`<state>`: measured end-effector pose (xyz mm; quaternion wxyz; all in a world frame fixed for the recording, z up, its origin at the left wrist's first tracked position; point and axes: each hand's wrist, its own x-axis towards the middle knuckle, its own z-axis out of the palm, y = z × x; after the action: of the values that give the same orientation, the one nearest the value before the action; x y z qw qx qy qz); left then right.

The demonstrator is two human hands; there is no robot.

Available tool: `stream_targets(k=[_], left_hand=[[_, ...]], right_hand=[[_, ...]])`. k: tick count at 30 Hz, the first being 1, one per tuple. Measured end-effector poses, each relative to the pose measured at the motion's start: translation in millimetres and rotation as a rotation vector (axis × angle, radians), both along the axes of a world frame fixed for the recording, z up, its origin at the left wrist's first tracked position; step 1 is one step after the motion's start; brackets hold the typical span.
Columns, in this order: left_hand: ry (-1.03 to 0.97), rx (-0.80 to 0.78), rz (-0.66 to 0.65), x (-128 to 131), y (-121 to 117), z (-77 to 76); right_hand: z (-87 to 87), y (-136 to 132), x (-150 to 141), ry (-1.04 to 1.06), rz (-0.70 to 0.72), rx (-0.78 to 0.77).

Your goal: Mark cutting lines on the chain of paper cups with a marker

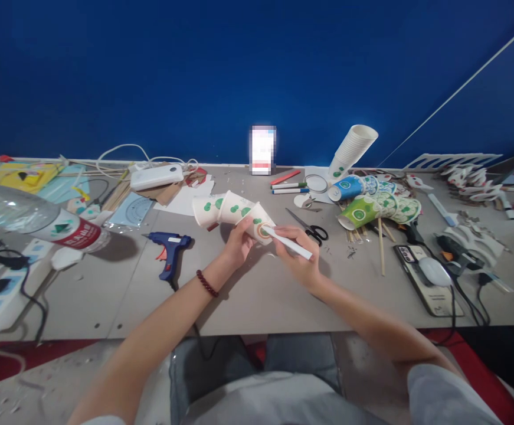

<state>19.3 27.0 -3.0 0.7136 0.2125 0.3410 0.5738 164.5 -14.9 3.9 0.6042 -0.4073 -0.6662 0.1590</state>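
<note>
Several white paper cups with green spots are joined end to end in a bent row at the middle of the table. My left hand is closed around the near end of this row. In my right hand is a white marker pen, slanted with its tip at the orange ring drawn on the nearest cup. The tip itself is partly hidden. Left of my left wrist lies a blue hot glue gun. Black-handled scissors rest just beyond my right hand.
Blue and green decorated cup rows lie at the right, below a tall leaning cup stack. A phone is near the right front. Markers lie toward the wall. A large plastic bottle and a power strip occupy the left.
</note>
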Motion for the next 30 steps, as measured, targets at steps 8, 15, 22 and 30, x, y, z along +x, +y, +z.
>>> stream_targets(k=[8, 15, 22, 30], left_hand=[[-0.014, 0.001, 0.001, -0.2, -0.8, 0.7], [-0.020, 0.008, -0.002, 0.0, -0.1, -1.5], [-0.010, 0.034, -0.018, -0.7, -0.3, 0.5], [-0.030, -0.021, 0.031, 1.2, 2.4, -0.8]], right_hand=[[0.0, -0.9, -0.1, 0.039, -0.079, -0.029], [-1.5, 0.8, 0.1, 0.054, -0.042, -0.027], [0.1, 0.3, -0.2, 0.041, -0.006, -0.017], [0.0, 1.3, -0.5, 0.077, 0.000, -0.025]])
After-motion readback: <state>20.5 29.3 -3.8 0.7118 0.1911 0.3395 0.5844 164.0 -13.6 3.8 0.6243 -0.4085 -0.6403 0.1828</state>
